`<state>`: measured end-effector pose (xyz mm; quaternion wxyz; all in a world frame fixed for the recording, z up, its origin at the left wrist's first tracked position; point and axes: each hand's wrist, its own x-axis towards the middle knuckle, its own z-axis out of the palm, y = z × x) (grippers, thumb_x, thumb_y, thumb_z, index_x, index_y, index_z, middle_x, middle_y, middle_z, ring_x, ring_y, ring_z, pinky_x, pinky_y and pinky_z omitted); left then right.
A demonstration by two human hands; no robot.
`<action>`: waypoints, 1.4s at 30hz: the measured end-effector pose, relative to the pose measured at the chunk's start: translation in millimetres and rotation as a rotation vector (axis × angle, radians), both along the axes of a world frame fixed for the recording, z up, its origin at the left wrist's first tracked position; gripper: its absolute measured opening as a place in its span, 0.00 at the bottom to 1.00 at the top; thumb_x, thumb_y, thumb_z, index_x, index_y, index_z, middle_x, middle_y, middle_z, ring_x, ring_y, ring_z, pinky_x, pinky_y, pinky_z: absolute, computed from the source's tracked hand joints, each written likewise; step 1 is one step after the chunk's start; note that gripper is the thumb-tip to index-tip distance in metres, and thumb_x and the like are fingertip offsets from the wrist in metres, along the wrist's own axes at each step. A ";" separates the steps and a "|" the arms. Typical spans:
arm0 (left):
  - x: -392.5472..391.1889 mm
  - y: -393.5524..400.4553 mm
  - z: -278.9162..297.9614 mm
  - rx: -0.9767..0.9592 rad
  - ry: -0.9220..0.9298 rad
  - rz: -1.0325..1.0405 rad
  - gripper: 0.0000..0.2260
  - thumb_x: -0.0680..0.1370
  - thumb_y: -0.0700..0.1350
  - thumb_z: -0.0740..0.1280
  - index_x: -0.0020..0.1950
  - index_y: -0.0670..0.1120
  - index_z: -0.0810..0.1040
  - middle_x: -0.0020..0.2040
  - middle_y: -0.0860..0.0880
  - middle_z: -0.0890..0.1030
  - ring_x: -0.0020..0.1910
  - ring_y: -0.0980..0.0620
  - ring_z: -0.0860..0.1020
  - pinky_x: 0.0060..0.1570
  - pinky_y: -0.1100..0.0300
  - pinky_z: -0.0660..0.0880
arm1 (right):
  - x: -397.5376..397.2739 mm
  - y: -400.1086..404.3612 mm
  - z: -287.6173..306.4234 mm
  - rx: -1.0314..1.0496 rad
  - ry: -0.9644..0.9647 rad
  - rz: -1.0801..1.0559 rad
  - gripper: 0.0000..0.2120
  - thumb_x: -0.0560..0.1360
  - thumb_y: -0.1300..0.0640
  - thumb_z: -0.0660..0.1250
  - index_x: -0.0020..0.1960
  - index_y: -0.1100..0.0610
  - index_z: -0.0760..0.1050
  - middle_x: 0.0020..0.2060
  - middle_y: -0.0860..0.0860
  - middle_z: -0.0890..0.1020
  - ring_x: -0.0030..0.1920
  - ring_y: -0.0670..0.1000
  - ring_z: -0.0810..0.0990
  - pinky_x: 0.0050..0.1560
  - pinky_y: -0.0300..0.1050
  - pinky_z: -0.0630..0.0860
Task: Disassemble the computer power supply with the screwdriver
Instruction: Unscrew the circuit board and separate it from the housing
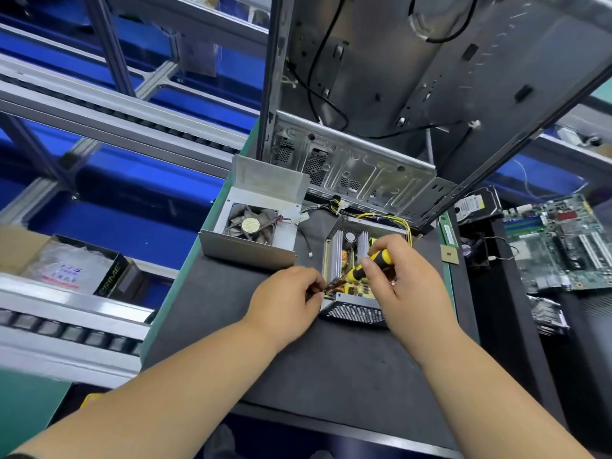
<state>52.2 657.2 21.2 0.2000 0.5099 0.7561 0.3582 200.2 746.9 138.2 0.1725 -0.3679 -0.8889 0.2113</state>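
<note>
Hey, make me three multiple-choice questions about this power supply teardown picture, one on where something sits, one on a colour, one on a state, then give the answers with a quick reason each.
1. Where is the removed grey metal cover with the fan?
A. Left of the opened power supply base with the exposed circuit board
B. On top of it
C. Right of it

2. What colours is the screwdriver handle?
A. Red and white
B. Yellow and black
C. All blue

3. What is the right hand doing?
A. Lying flat on the dark mat
B. Gripping the screwdriver
C. Holding the fan

Answers:
1. A: the cover lies apart on the mat, to the left.
2. B: the handle shows yellow with black bands.
3. B: its fingers curl round the handle, while the left hand pinches near the tip.
</note>
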 end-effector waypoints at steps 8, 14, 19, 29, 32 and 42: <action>2.8 2.6 -1.7 -0.005 -0.026 0.002 0.05 0.73 0.48 0.70 0.47 0.56 0.76 0.41 0.60 0.75 0.41 0.60 0.70 0.41 0.63 0.71 | -4.7 8.7 15.5 -0.055 -0.116 0.184 0.05 0.78 0.55 0.65 0.53 0.47 0.72 0.45 0.40 0.76 0.47 0.44 0.74 0.47 0.42 0.73; 2.3 4.8 -5.2 -0.006 -0.059 0.019 0.05 0.72 0.50 0.71 0.45 0.56 0.77 0.40 0.61 0.75 0.39 0.64 0.71 0.41 0.66 0.70 | -3.9 14.9 28.5 -0.022 -0.226 0.171 0.04 0.78 0.46 0.65 0.50 0.44 0.74 0.39 0.40 0.75 0.42 0.42 0.74 0.41 0.44 0.73; 2.5 5.4 -6.2 -0.005 -0.052 0.024 0.05 0.71 0.50 0.71 0.45 0.56 0.77 0.40 0.61 0.75 0.40 0.64 0.72 0.40 0.66 0.69 | -14.3 11.5 29.8 -0.001 -0.276 0.092 0.11 0.78 0.41 0.62 0.48 0.48 0.74 0.32 0.46 0.77 0.35 0.46 0.73 0.36 0.46 0.71; 1.3 5.3 -7.9 0.002 -0.056 0.019 0.05 0.72 0.50 0.71 0.45 0.56 0.77 0.40 0.61 0.75 0.39 0.64 0.71 0.41 0.65 0.70 | -19.4 16.9 28.4 -0.184 -0.231 0.211 0.09 0.78 0.60 0.62 0.53 0.47 0.72 0.45 0.42 0.78 0.42 0.39 0.74 0.39 0.36 0.66; 0.8 5.2 -7.7 0.018 -0.057 0.013 0.05 0.72 0.50 0.72 0.45 0.56 0.77 0.40 0.60 0.76 0.39 0.63 0.71 0.41 0.65 0.71 | -18.5 20.8 28.0 -0.096 -0.252 0.170 0.03 0.79 0.48 0.62 0.51 0.46 0.72 0.43 0.44 0.80 0.42 0.43 0.76 0.39 0.44 0.73; -1.1 5.6 -7.4 0.037 -0.017 -0.015 0.04 0.72 0.50 0.71 0.44 0.55 0.77 0.37 0.61 0.71 0.39 0.59 0.70 0.39 0.63 0.69 | -16.4 15.4 27.1 -0.045 -0.243 0.140 0.09 0.78 0.50 0.66 0.54 0.43 0.67 0.40 0.42 0.78 0.37 0.41 0.73 0.34 0.39 0.70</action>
